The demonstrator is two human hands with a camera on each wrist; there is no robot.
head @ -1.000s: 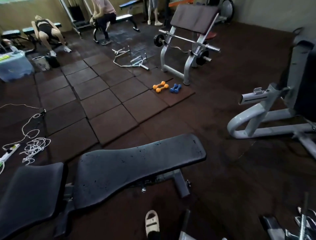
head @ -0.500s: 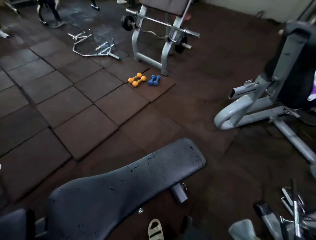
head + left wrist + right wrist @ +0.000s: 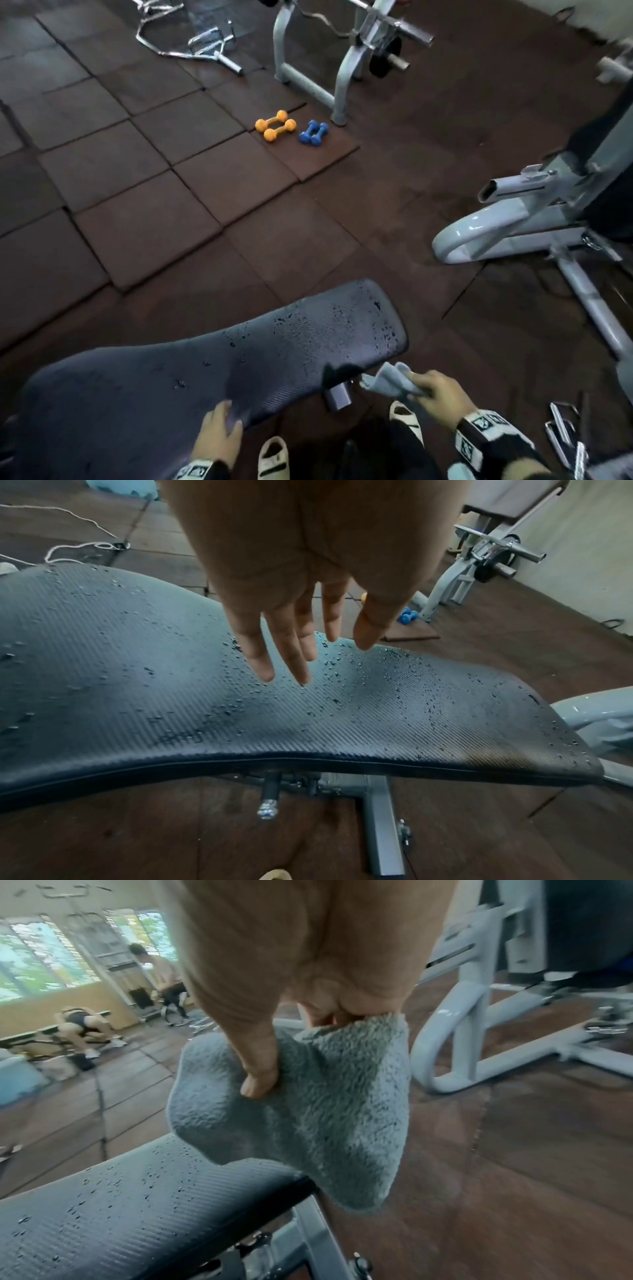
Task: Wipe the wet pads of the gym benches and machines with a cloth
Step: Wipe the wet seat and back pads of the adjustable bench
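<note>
Water beads all over the black bench pad (image 3: 239, 353), which runs from the near left towards the middle of the floor in the head view. The left hand (image 3: 219, 435) lies at the pad's near edge with its fingers laid out loosely and nothing in them. The right hand (image 3: 442, 394) is just off the pad's right end, gripping a bunched grey cloth (image 3: 390, 378) that hangs beside the pad, not on it. Farther off on the rubber floor tiles (image 3: 144, 226) sit orange dumbbells (image 3: 275, 125) and blue dumbbells (image 3: 313, 132), near the white frame of a curl bench (image 3: 308, 82). A pale machine base (image 3: 496, 233) stands to the right.

From the left wrist, the left hand (image 3: 308, 574) hovers over the wet pad (image 3: 274, 710), fingers (image 3: 257, 656) straight and slightly spread, holding nothing; I cannot tell whether the tips touch the surface.

From the right wrist, the right hand (image 3: 301, 974) has thumb and curled fingers (image 3: 257, 1080) closed round the fluffy cloth (image 3: 308, 1118), which droops past the pad's end (image 3: 154, 1204). Far left, two people (image 3: 89, 1026) work at benches below the windows.
</note>
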